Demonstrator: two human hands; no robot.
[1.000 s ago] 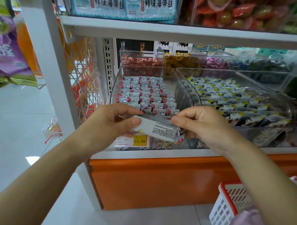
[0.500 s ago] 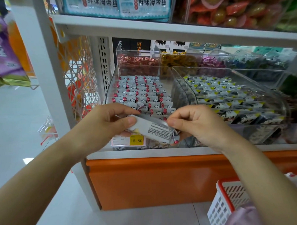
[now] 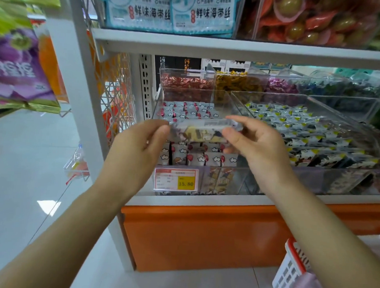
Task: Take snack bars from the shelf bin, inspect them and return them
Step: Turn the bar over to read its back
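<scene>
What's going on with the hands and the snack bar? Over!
Status: left grip pinches one end of the snack bar, right grip the other. Bar level, in front of the clear bin. Nothing in the way.

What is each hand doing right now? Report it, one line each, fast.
Left hand: pinches the left end of the snack bar.
Right hand: pinches its right end.

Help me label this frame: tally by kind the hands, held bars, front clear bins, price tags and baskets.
Hands: 2, left hand and right hand
Held bar: 1, pinched at both ends
Front bins: 2, left bin and right bin
Price tag: 1
Basket: 1
Total: 7
</scene>
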